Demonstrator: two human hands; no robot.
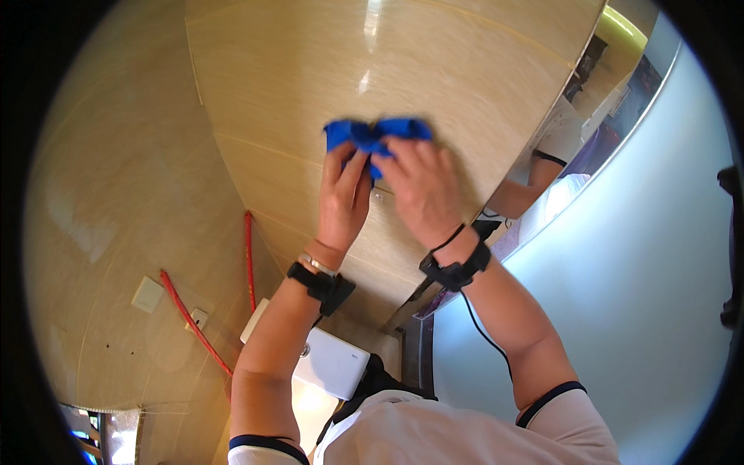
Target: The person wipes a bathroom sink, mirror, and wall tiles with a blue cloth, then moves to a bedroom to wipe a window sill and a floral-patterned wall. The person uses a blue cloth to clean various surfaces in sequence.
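Note:
A bunched blue cloth (363,135) lies against the glossy beige tiled wall (261,75) in front of me. My left hand (346,197) grips its lower left part with bent fingers. On the cloth's right side is my right hand (421,189), slightly blurred, its fingertips on the fabric. The two hands are close together but apart, with part of the cloth between them. Black devices are strapped round both wrists, a cable running from the right one.
Below my arms stands a white toilet cistern (334,360). Red pipes (195,325) run along the left wall near a socket (197,318) and a blank plate (147,294). To the right are a mirror (610,81) and a large pale panel (604,261).

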